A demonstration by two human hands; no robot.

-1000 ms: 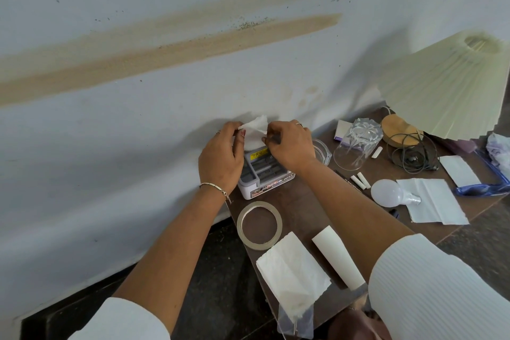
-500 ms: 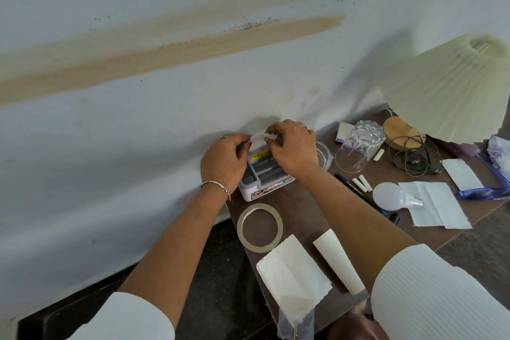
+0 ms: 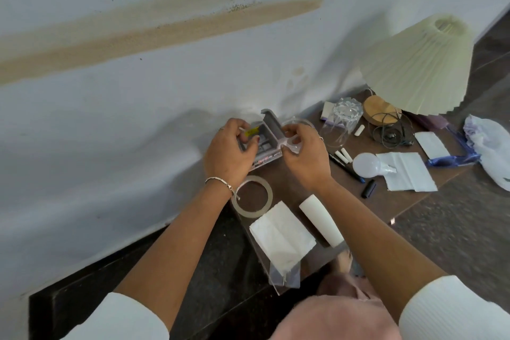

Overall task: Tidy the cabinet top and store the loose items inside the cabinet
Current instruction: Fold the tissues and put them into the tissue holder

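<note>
On the brown cabinet top (image 3: 292, 188), close to the wall, stands a small white and grey compartment box (image 3: 266, 146) with its grey lid (image 3: 271, 123) raised. My left hand (image 3: 229, 153) grips the box's left side, fingers curled over its edge. My right hand (image 3: 305, 159) is at the box's right side and pinches a small clear plastic piece (image 3: 292, 146) between thumb and fingers. The box's near wall is partly hidden by both hands.
A tape ring (image 3: 252, 196), folded tissue (image 3: 281, 234), white roll (image 3: 321, 219) and zip bag (image 3: 284, 277) lie near me. To the right are a bulb (image 3: 365, 165), pens (image 3: 346, 170), papers (image 3: 408, 171), tipped glass (image 3: 343, 121), cable (image 3: 389, 130), pleated lamp (image 3: 419, 66) and plastic bag (image 3: 489, 146).
The white paper that both hands held over the box is gone from view. The box lid now stands raised, and my right hand pinches a clear piece.
</note>
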